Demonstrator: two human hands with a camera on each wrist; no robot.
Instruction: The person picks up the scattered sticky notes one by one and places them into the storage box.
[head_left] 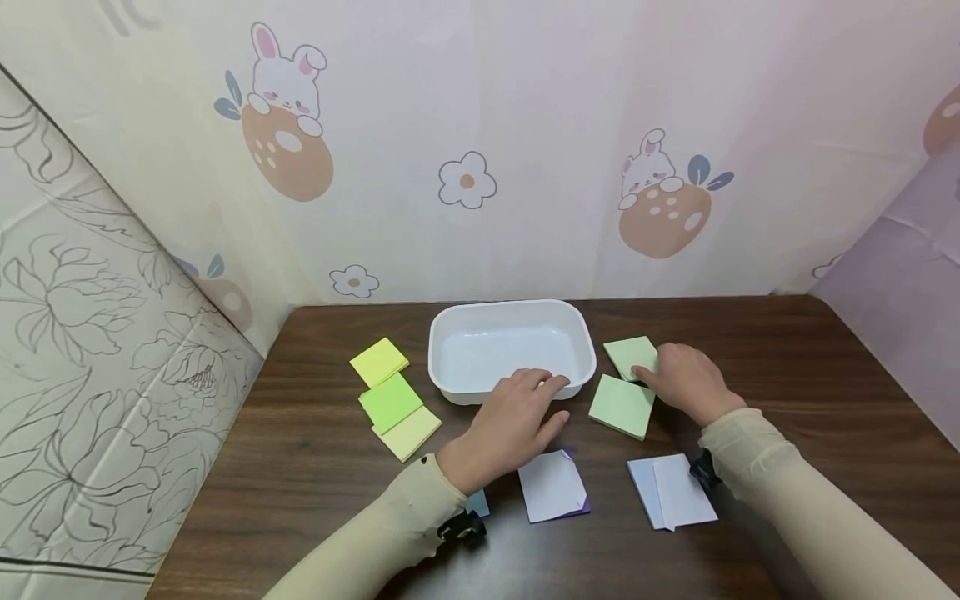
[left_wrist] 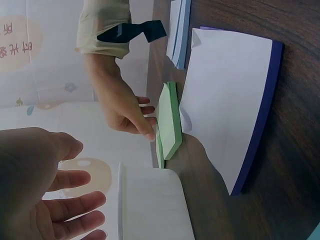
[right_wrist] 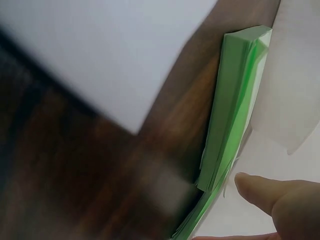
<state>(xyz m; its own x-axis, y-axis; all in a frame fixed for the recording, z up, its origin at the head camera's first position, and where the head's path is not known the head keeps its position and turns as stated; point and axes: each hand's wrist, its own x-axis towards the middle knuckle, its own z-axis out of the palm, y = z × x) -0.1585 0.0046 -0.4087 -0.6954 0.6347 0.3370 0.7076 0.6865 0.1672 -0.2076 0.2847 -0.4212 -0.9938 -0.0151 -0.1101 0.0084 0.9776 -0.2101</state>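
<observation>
My left hand (head_left: 513,421) hovers by the front rim of the white basin (head_left: 512,396), fingers loosely spread and holding nothing. In the left wrist view its fingers (left_wrist: 79,201) are apart, beside the basin. My right hand (head_left: 690,379) is over two pale green sticky note pads, at the right edge of the far pad (head_left: 628,354) and behind the near pad (head_left: 622,407). In the right wrist view the thumb (right_wrist: 255,192) points toward the pads' tops (right_wrist: 227,125); whether it touches them I cannot tell. Its other fingers are mostly hidden there.
Left of the basin lie a yellow pad (head_left: 379,362), a bright green pad (head_left: 391,402) and a pale yellow pad (head_left: 408,433). Nearer me are a white-topped purple pad (head_left: 553,487), a light blue pad (head_left: 678,493) and a blue pad (head_left: 477,502) partly under my left wrist.
</observation>
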